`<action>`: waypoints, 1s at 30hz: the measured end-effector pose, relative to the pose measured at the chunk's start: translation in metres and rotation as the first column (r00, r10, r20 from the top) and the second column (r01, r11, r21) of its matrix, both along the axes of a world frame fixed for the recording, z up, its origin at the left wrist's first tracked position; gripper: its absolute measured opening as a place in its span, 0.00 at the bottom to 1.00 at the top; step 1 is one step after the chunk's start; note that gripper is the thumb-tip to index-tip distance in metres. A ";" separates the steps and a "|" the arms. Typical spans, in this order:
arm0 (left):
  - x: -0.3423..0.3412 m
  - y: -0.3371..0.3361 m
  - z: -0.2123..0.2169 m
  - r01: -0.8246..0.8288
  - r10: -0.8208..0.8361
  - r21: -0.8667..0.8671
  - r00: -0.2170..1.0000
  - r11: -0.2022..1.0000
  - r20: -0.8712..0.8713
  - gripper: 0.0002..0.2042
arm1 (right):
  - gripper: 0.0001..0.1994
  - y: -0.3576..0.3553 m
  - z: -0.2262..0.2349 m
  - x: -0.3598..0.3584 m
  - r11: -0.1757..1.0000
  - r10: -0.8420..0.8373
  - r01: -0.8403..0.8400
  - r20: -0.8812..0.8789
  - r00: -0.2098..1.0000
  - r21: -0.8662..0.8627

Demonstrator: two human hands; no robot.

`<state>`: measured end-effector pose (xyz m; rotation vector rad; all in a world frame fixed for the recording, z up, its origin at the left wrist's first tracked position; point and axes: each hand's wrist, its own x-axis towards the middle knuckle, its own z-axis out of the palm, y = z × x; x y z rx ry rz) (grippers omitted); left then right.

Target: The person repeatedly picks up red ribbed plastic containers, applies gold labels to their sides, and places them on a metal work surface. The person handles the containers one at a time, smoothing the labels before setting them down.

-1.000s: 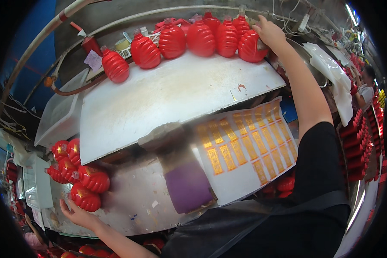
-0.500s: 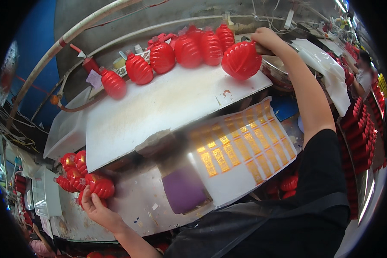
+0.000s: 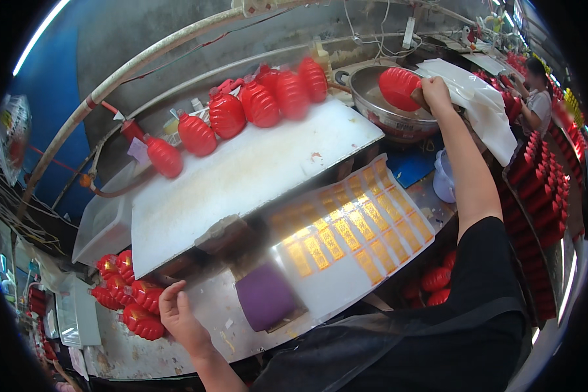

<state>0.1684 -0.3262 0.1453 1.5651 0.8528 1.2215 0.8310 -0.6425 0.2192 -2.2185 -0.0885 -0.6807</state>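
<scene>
A red bottle (image 3: 398, 89) is being held by the right hand (image 3: 436, 93) over the pot (image 3: 372, 111), just past the far right corner of the white board (image 3: 242, 183). The end near the palm is being gripped by closed fingers, and most of the neck is being hidden by them. The bottle is being held on its side, to the left of that hand, with its long way being pointed left and a bit up toward the wall. The wide end is being held out over the pot. Whether the pot is being touched by the bottle is not being shown clearly

The bottle is being reached by the right hand alone. The left hand (image 3: 184, 320) is being held well apart from it, down on the other side of the board. Its fingers are being bent part way, with a gap being left by the thumb, and nothing is being seen in it. Just to its left, a heap (image 3: 142, 321) of red bottles with gold marks is being held up by the grey table (image 3: 215, 302). Any touch there is being hidden

The back of the board is being lined by a row (image 3: 226, 116) of red bottles. Nearer the person, a purple pad (image 3: 262, 299) and a gold sticker sheet (image 3: 336, 277) are being seen side by side
</scene>
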 end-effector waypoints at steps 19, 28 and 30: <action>0.001 -0.020 -0.011 0.155 -0.159 -0.072 0.985 0.985 -0.069 0.06 | 0.21 0.006 -0.022 0.006 0.987 0.002 -0.031 -0.175 0.985 -0.161; 0.005 -0.038 -0.001 0.336 -0.248 0.159 0.880 0.928 -0.406 0.10 | 0.21 -0.008 0.012 -0.043 1.000 -0.015 0.016 0.065 0.998 -0.012; 0.009 -0.041 0.005 0.435 -0.249 0.291 0.826 0.852 -0.506 0.14 | 0.18 0.005 0.036 -0.085 0.975 0.131 -0.102 0.140 0.981 -0.198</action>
